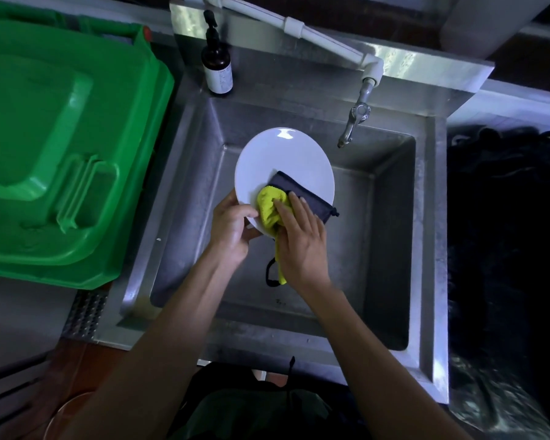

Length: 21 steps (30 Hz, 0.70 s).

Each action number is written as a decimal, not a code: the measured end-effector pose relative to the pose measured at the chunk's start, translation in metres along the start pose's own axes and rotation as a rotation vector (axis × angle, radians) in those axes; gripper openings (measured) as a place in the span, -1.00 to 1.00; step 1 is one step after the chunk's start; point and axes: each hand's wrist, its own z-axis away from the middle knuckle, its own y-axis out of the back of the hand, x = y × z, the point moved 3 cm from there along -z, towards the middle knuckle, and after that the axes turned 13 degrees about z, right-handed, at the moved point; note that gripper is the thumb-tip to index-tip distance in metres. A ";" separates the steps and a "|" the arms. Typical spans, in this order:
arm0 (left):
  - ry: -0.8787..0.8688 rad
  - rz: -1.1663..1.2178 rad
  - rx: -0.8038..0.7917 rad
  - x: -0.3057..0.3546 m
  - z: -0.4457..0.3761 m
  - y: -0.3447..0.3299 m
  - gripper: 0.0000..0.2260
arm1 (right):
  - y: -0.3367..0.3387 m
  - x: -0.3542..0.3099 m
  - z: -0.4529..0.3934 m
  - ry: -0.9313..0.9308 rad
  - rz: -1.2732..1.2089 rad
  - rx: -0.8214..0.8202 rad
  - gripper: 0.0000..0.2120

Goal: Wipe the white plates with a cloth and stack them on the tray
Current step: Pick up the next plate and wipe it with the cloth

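One white plate (283,160) held over the steel sink (426,217) — wiping in progress.

The left hand (232,227) grips the plate's near-left rim, thumb on the upper face and fingers closed beneath it, holding the plate tilted above the basin. The right hand (302,239) presses a yellow-and-dark cloth (269,204) flat against the near part of the plate; its fingers lie extended over the cloth, and the cloth's tail hangs below the palm with a dark loop at its end. A metal tap (354,122) stands at the far right of the basin — well apart from the plate. A dark pump bottle (217,63) stands on the far-left sink corner. A green bin lid (61,147) lies left of the sink.
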 end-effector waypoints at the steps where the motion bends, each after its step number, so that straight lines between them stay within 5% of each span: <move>1: -0.002 -0.003 0.006 0.000 0.000 0.001 -0.55 | -0.001 -0.005 0.002 0.001 -0.019 -0.003 -0.54; 21: 0.054 -0.166 -0.062 -0.002 0.006 0.026 -0.65 | 0.011 0.062 -0.029 0.030 0.103 -0.077 -0.45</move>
